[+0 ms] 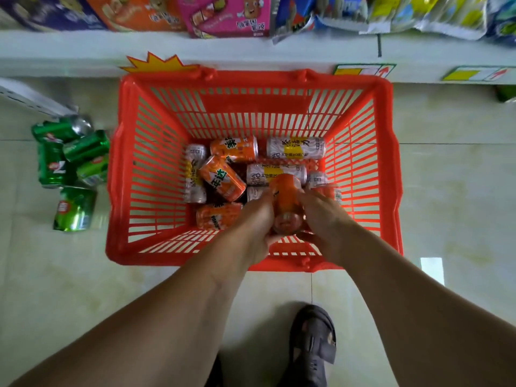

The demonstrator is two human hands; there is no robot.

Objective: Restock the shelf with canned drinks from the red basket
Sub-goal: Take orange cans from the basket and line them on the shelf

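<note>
Orange can (286,203) sits clasped between both hands, left hand (255,222) and right hand (324,216) curled round its sides. Beyond the fingers, more cans lie in the red basket (389,163); 5 green cans (69,169) lie far left of the left hand.

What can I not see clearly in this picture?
Head view:
- Left hand and right hand cover the sides of the orange can.
- Red basket: cans beneath the hands and top layer are hidden.
- Snack packs are cut off by the top edge.
</note>
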